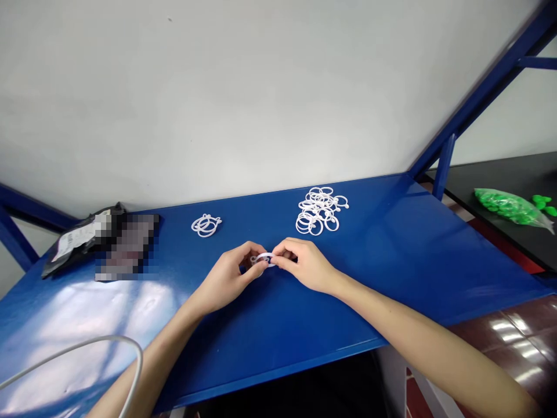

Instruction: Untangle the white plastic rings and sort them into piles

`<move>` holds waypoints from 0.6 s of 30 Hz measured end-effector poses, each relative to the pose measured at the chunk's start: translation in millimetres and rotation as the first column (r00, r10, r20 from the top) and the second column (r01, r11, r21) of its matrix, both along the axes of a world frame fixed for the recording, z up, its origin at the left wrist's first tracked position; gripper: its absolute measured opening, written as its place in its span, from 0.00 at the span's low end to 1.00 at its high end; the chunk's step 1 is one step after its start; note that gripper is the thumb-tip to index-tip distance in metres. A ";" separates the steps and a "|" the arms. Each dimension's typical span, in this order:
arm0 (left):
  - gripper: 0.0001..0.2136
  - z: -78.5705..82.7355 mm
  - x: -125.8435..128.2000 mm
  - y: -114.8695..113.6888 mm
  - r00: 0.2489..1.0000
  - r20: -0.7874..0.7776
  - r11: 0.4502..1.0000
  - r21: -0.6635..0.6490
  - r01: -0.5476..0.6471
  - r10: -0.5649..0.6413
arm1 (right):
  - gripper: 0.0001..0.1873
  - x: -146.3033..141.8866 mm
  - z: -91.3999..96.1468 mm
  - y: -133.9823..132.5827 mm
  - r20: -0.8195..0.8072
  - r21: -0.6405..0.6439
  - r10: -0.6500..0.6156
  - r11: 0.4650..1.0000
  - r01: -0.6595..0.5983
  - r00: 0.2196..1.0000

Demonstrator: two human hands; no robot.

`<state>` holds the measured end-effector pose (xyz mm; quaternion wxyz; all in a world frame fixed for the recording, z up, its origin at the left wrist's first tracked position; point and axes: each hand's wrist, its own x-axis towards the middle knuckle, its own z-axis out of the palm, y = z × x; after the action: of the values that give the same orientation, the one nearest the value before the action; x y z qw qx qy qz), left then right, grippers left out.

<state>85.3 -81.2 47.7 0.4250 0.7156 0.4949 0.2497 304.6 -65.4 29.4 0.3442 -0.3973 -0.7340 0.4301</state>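
A white plastic ring (264,255) is pinched between both hands, a little above the blue table. My left hand (235,273) closes thumb and fingers on its left side, where a small loop pokes out. On the right side, the fingertips of my right hand (300,261) are closed on the same ring. Whether more than one ring is in the fingers I cannot tell. Beyond my right hand lies a loose pile of white rings (319,203) with small round tabs. A smaller cluster of white rings (204,225) rests past my left hand.
The blue metal table (278,337) meets a pale wall. At the left lie a black plastic package (82,238) and a blurred-out flat item (128,247). A white cable (108,338) crosses my left forearm. On a dark table at the right is a bag of green pieces (509,204).
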 end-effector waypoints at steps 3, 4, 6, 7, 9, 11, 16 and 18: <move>0.16 -4.9 -1.0 0.8 0.990 -0.123 0.988 0.149 -0.046 0.064 | 0.06 3.1 1.5 2.6 -0.006 -0.003 -0.034 0.999 0.034 0.999; 0.17 -6.5 -1.9 1.3 0.985 -0.155 0.981 0.189 -0.046 0.076 | 0.06 4.8 2.6 3.8 -0.011 -0.005 -0.047 0.999 0.047 0.999; 0.16 -9.2 -4.1 2.5 0.976 -0.204 0.969 0.244 -0.023 0.074 | 0.08 8.8 5.3 6.2 -0.032 -0.015 -0.076 0.997 0.075 0.997; 0.15 -10.3 -5.5 3.2 0.973 -0.220 0.965 0.261 -0.006 0.066 | 0.09 10.9 6.7 7.5 -0.048 -0.026 -0.090 0.996 0.089 0.995; 0.14 -12.1 -8.4 4.8 0.966 -0.252 0.954 0.299 0.013 0.066 | 0.10 14.5 9.1 9.5 -0.089 -0.064 -0.120 0.991 0.115 0.989; 0.14 -13.6 -11.3 6.7 0.950 -0.296 0.935 0.353 0.018 0.094 | 0.13 16.8 10.3 11.0 -0.124 -0.111 -0.144 0.985 0.131 0.982; 0.12 -11.8 -13.5 10.1 0.919 -0.340 0.820 0.571 0.032 0.200 | 0.17 15.6 7.2 12.1 -0.196 -0.227 -0.152 0.968 0.106 0.969; 0.11 -8.1 -9.8 7.5 0.932 -0.281 0.778 0.628 -0.002 0.229 | 0.19 12.7 4.7 11.2 -0.267 -0.293 -0.148 0.954 0.066 0.952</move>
<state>75.5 -73.7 39.6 0.0582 0.8148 0.4953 0.2956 317.3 -54.2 34.1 0.4099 -0.4150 -0.5854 0.5631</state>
